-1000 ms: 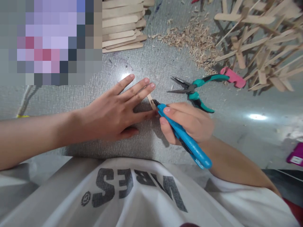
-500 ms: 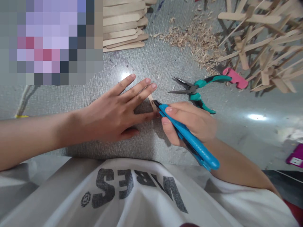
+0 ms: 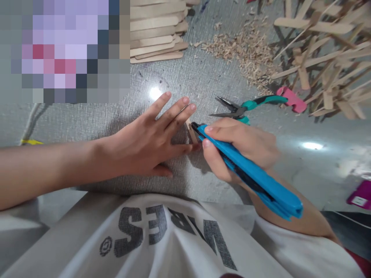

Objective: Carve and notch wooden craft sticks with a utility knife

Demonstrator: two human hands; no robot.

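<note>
My left hand lies palm down on the grey table with its fingers spread. Its fingertips press beside and on a small piece of wooden craft stick, which is mostly covered. In my right hand is a blue utility knife, held like a pen between thumb and fingers. Its dark tip meets the stick piece near my left index finger. Just beyond my right hand lie needle-nose pliers with green and black handles, jaws apart, one handle partly hidden by that hand.
A stack of craft sticks stands at the back. Wood shavings are heaped to its right. Crossed stick assemblies fill the far right. Near them lies a pink piece, touching the pliers' handle. A purple object sits at the right edge.
My right hand and the knife have shifted slightly right, and the knife's rear end has swung further right and down. My left hand stays spread in nearly the same place. The view has shifted slightly.
</note>
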